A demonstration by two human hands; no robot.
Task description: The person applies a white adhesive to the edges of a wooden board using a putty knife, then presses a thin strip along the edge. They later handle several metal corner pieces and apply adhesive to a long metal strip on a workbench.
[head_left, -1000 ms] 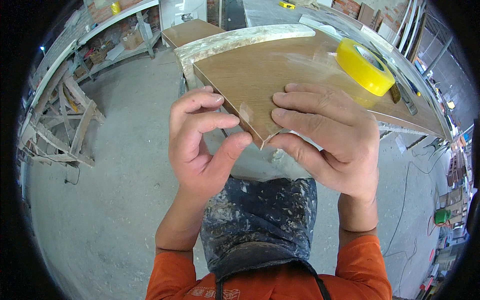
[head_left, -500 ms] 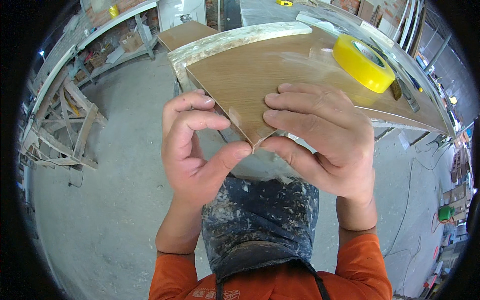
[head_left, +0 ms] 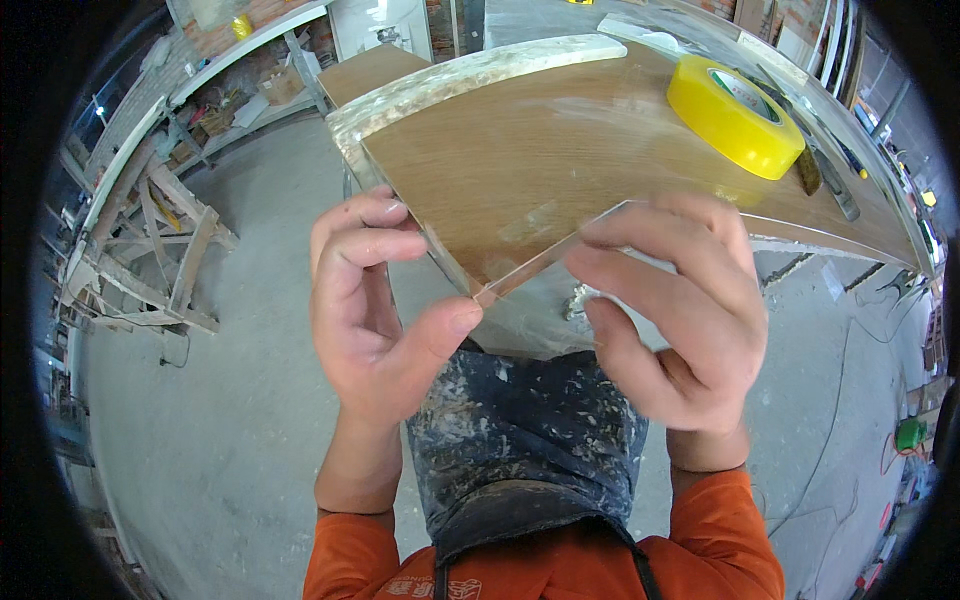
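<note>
A wood-grain panel [head_left: 500,150] points its near corner toward me, with a pale, glossy strip along the front edge right of that corner. My left hand [head_left: 370,300] is at the corner, thumb tip against it, fingers apart along the panel's left edge. My right hand [head_left: 685,300] is beside the front edge, fingers bent and thumb separate, with nothing visible between them. On the panel's right part lies a roll of yellow tape [head_left: 715,122]. Next to it are a dark-tipped tool [head_left: 808,172] and a flat metal blade [head_left: 838,190].
A whitish curved strip [head_left: 470,75] borders the panel's far left side. A wooden trestle [head_left: 170,250] stands on the floor to the left, before a cluttered shelf [head_left: 250,115]. Cables [head_left: 835,400] trail over the floor at right, near a green object [head_left: 910,433].
My right hand has come off the corner and moved right, its fingers and thumb parting. My left thumb stays at the corner. The view has shifted slightly.
</note>
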